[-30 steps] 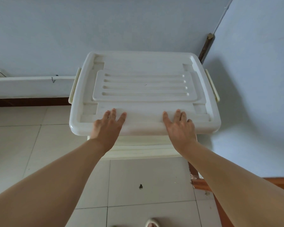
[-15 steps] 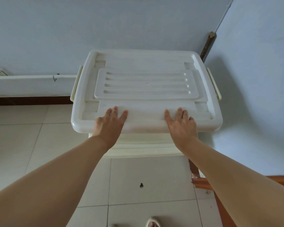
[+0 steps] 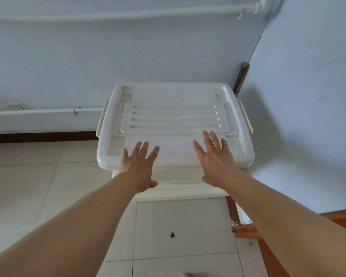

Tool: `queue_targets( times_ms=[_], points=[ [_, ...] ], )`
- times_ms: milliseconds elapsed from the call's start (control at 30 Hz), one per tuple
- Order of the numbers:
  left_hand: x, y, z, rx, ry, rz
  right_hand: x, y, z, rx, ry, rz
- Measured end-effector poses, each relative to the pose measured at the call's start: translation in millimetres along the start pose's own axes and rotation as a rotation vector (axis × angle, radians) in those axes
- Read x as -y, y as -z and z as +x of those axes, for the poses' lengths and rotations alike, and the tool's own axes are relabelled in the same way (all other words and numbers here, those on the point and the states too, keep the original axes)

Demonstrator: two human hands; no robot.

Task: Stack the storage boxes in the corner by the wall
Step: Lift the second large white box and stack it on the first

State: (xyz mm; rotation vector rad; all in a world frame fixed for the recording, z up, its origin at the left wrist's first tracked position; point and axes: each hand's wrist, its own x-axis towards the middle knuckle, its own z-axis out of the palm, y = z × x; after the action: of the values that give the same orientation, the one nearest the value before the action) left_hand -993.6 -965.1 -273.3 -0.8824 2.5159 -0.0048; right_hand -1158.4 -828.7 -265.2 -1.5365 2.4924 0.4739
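Neither grip holds anything: left hand [image 3: 137, 166] and right hand [image 3: 216, 159] hover flat, fingers spread wide, over the near edge of the top storage box [image 3: 176, 100]. It sits on a lower box [image 3: 178, 191] in the corner beyond them, so stacking looks finished. Box walls and contents are hidden below them.

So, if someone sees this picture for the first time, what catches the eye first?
A white storage box with a ribbed lid stands in the wall corner, on top of another box. The left hand and right hand are spread open over its near edge.
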Motion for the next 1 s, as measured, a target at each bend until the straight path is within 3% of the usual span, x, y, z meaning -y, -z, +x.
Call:
queue_targets(
  times_ms=[533, 1000],
  points=[
    [-7, 87, -112, -0.061, 0.009, -0.105, 7, 94, -92, -0.026, 0.025, 0.027],
    [41, 63, -223, -0.156, -0.221, 0.025, 94, 131, -217, -0.086, -0.147, 0.005]
  ],
)
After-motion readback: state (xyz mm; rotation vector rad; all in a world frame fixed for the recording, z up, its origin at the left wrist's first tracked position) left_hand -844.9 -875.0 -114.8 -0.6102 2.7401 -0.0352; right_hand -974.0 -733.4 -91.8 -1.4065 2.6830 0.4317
